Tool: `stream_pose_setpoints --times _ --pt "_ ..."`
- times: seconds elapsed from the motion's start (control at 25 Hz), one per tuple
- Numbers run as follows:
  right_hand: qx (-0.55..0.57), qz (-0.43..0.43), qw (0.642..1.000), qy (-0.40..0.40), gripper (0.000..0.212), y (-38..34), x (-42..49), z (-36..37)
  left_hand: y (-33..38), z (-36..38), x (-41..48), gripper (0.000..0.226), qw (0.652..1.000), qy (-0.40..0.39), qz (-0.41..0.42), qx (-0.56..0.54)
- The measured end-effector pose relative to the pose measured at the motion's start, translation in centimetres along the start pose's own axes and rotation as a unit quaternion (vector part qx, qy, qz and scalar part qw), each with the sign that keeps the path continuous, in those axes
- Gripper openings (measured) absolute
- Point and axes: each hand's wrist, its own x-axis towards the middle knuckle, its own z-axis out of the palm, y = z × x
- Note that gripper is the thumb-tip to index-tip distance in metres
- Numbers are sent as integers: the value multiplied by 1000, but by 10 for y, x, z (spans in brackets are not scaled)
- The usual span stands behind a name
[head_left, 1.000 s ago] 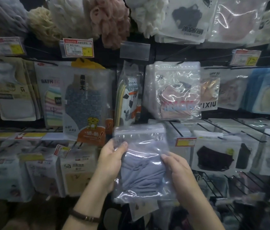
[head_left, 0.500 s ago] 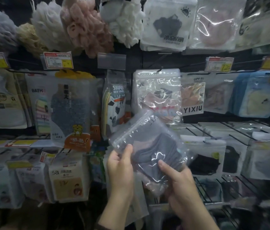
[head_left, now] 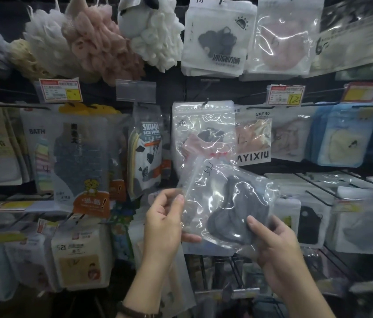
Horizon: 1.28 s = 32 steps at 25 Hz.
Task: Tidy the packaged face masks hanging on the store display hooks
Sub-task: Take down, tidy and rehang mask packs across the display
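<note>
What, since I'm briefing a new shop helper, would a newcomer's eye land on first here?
First, the crinkly clear plastic pouch holding a dark grey face mask, tilted at centre front, gripped at its left edge by the left hand and at its lower right corner by the right hand. Next, the fluffy pink mesh bath sponge hanging at upper left, and the red-and-yellow price tag marked 12 at upper right.
</note>
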Motion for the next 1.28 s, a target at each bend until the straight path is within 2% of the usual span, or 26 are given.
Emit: stream_pose_setpoints --times 0.28,0.56,0.8,0.96,1.08,1.2,1.28 --pt "-35 -29 999 -13 22 1 8 -7 2 9 20 11 1000 -6 -29 9" --pt "-33 -41 999 -4 27 9 17 -4 4 16 26 15 998 38 3 48" --pt "-15 -33 999 -3 29 9 19 0 12 14 33 24 995 62 -16 73" --pt "-5 -28 1000 8 24 11 20 2 15 18 33 18 992 70 38 97" --pt "11 -27 1000 5 23 10 16 6 23 20 39 22 985 69 82 133" --pt "-26 -63 996 64 22 0 20 8 37 21 50 25 970 75 139 183" --pt "-92 -127 981 117 30 -22 25 13 48 21 56 25 958 76 169 219"
